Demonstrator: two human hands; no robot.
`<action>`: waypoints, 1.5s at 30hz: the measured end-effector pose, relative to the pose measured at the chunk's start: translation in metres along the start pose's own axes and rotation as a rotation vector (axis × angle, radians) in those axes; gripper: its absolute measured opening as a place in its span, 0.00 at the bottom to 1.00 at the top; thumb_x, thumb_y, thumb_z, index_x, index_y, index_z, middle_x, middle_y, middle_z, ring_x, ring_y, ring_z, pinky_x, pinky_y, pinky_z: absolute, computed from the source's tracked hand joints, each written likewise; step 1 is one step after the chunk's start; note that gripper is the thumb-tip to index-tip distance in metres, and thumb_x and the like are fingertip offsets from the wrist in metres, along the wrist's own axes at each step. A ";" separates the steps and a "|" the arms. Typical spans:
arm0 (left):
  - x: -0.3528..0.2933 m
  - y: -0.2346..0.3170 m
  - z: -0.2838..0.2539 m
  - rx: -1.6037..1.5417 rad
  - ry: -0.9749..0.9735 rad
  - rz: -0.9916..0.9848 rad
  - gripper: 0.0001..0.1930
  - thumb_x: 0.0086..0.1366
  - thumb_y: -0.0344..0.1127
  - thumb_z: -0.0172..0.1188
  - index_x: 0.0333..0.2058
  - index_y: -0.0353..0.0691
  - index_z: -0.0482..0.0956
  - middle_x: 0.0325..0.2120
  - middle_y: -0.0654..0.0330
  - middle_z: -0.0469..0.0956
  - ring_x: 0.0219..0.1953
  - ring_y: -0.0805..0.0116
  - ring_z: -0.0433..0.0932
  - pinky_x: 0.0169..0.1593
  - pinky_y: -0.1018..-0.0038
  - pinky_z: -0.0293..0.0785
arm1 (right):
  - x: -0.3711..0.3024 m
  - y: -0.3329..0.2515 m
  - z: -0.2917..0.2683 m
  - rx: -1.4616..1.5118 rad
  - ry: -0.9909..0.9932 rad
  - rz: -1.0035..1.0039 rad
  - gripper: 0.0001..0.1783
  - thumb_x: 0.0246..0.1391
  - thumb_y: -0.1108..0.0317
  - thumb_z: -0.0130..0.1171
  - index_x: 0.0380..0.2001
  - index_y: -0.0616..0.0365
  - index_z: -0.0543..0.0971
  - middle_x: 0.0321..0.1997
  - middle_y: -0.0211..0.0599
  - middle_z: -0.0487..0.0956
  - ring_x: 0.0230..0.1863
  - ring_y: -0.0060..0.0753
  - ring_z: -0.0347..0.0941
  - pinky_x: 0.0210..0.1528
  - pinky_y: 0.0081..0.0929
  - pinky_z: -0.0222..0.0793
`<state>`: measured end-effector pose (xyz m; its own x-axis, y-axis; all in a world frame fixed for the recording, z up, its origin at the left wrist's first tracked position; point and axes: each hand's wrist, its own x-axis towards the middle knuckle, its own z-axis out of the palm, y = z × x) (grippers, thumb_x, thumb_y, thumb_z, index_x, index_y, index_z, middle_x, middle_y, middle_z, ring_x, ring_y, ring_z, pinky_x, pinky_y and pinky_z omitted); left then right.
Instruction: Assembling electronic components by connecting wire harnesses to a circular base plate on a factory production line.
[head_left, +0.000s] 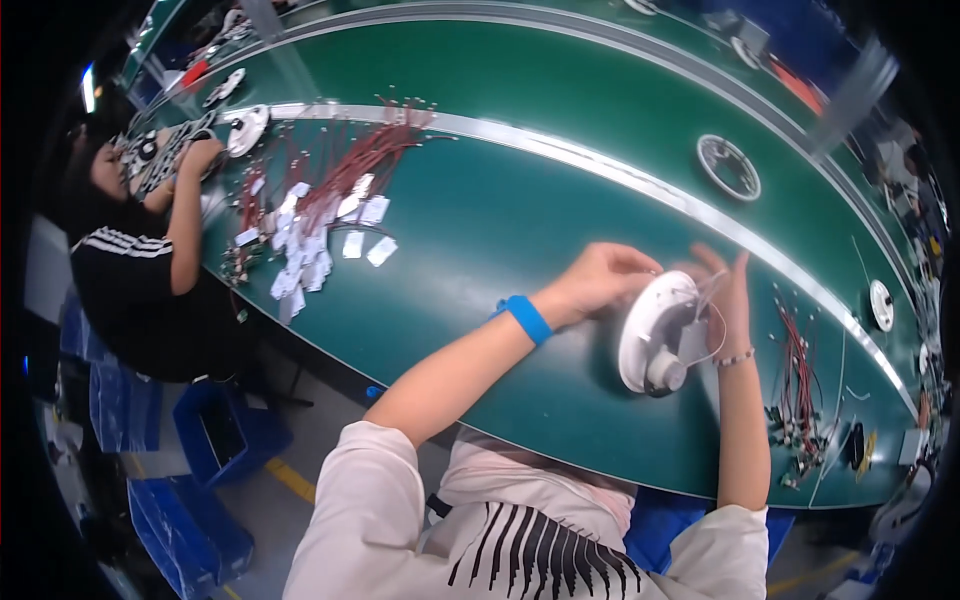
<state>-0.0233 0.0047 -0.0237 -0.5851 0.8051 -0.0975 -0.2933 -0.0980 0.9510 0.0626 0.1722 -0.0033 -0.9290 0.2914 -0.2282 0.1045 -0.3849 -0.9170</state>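
- Disc [640, 335], white, is standing on edge above or on the table [520, 390], contact unclear; long axis is running from upper right to lower left.
- Its inner side is facing right, grey cylinder [666, 373] sitting at the lower end.
- Disc is lying between the hands, left hand [600, 277] bending fingers at its upper edge, right hand [733, 305] blurring beside the inner side.
- Can't tell what either is grasping.
- Thin wire [722, 333] is looping near the right.
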 end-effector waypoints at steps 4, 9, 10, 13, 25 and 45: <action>-0.010 0.010 -0.036 0.012 0.211 0.006 0.10 0.54 0.30 0.55 0.36 0.36 0.74 0.21 0.68 0.70 0.17 0.85 0.62 0.19 0.89 0.59 | -0.016 0.008 0.013 -0.411 0.058 -0.023 0.33 0.53 0.43 0.33 0.21 0.63 0.74 0.18 0.30 0.72 0.20 0.19 0.67 0.24 0.15 0.62; -0.023 0.026 -0.066 0.066 0.334 0.042 0.12 0.54 0.29 0.55 0.38 0.35 0.72 0.19 0.68 0.69 0.18 0.85 0.62 0.19 0.88 0.60 | -0.015 0.011 -0.001 -0.425 -0.013 0.062 0.30 0.54 0.46 0.35 0.22 0.64 0.74 0.19 0.30 0.72 0.19 0.18 0.67 0.21 0.15 0.61; -0.025 0.030 -0.068 0.083 0.342 0.046 0.13 0.54 0.30 0.55 0.40 0.35 0.71 0.19 0.68 0.68 0.18 0.85 0.62 0.19 0.87 0.61 | -0.016 0.010 0.002 -0.416 -0.001 0.029 0.29 0.54 0.46 0.37 0.19 0.63 0.74 0.17 0.27 0.71 0.18 0.16 0.64 0.21 0.14 0.59; -0.030 0.032 -0.075 0.126 0.344 0.081 0.15 0.54 0.31 0.55 0.41 0.35 0.70 0.21 0.65 0.71 0.20 0.82 0.66 0.21 0.86 0.64 | -0.022 0.008 0.007 -0.433 -0.030 -0.018 0.26 0.53 0.49 0.41 0.16 0.61 0.73 0.16 0.24 0.69 0.18 0.12 0.61 0.21 0.14 0.56; -0.125 0.070 -0.279 1.729 1.127 -0.047 0.08 0.42 0.36 0.60 0.22 0.39 0.77 0.27 0.52 0.73 0.31 0.54 0.73 0.35 0.64 0.70 | -0.040 0.018 -0.039 -0.582 0.083 -0.237 0.14 0.52 0.60 0.47 0.20 0.59 0.72 0.20 0.21 0.68 0.22 0.11 0.60 0.23 0.12 0.54; -0.155 0.191 -0.395 1.177 1.149 0.465 0.19 0.58 0.48 0.49 0.29 0.34 0.72 0.20 0.63 0.73 0.21 0.78 0.69 0.27 0.83 0.64 | -0.076 -0.039 -0.165 -1.603 0.611 -0.056 0.11 0.34 0.61 0.62 0.21 0.56 0.77 0.23 0.41 0.75 0.31 0.43 0.71 0.35 0.34 0.67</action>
<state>-0.2875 -0.3699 0.0574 -0.8105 -0.0192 0.5854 0.4124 0.6910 0.5937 0.1880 0.3092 -0.0041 -0.7234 0.6858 0.0802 0.6567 0.7193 -0.2267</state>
